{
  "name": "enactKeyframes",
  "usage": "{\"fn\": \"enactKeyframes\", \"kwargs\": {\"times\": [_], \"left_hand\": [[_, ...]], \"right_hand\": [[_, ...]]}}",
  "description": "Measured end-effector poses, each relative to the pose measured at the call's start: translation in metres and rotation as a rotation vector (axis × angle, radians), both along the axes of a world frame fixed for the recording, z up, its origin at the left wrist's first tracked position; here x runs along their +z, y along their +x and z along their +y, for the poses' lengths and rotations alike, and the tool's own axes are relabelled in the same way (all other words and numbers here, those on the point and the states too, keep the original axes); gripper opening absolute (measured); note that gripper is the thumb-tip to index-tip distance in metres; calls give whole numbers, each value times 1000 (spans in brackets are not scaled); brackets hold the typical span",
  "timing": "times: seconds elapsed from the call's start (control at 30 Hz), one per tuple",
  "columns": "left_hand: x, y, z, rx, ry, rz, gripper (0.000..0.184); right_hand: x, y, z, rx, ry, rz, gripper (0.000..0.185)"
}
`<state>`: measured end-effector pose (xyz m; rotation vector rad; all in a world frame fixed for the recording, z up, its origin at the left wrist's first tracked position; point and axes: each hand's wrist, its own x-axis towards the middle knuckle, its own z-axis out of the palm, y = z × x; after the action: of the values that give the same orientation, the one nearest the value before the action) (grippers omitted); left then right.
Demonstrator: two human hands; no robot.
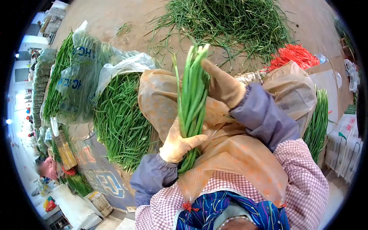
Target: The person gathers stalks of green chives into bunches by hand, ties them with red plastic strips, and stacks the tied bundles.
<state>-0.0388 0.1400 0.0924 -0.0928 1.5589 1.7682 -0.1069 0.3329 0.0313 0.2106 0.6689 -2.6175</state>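
Note:
An upright bunch of garlic chives [190,88] stands over my lap, its pale cut ends at the top and its leaf tips pointing down toward me. My left hand [178,142], in a pale glove, is wrapped round the lower part of the bunch. Beside the upper stems is my right hand [223,82], gloved too, its fingers stretched out and lying against the bunch's right side near the cut ends. One thin stem sticks out to the left. A translucent orange-spotted plastic apron [234,155] covers my lap and knees.
Loose greens [230,23] lie heaped on the floor ahead. Red ties [293,56] sit front right. To the left are a pile of chives [120,115] and a plastic-bagged bundle [82,76]. More chives [317,122] stand at right, near a white box [345,143].

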Motion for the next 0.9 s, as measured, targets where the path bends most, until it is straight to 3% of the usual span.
{"fn": "enactKeyframes", "kwargs": {"times": [0.03,0.23,0.27,0.37,0.43,0.47,0.53,0.6,0.7,0.77,0.83,0.9], "left_hand": [[0,-3,-1,-56,33,-56,62],[-9,-1,-22,-209,371,-174,74],[-10,8,-23,-122,423,-269,76],[-13,11,-34,-289,164,-247,78],[-2,12,-29,-198,97,-317,77],[-2,10,-35,-182,79,-319,77],[1,6,-51,-130,131,-363,73],[4,5,-63,-166,83,-339,71],[9,5,-69,-193,75,-336,70],[5,1,-72,-231,104,-305,69],[-3,1,-78,-269,130,-272,69],[-1,0,-81,-280,162,-362,68]], "right_hand": [[-6,-10,-4,-3,-109,-44,47],[-7,-32,-5,-225,104,-46,27],[-8,-33,-8,-278,137,-76,27],[-17,-30,-15,-265,211,-68,27],[-13,-27,-7,-114,183,-48,30],[-23,-33,12,-156,386,-55,31],[-30,-41,31,-462,783,118,39],[-2,-31,44,-648,1153,354,56],[33,-3,38,-95,1093,944,58],[41,0,21,0,1380,1457,59],[35,11,2,-51,1558,1502,54],[25,8,-10,-136,1473,1558,42]]}}
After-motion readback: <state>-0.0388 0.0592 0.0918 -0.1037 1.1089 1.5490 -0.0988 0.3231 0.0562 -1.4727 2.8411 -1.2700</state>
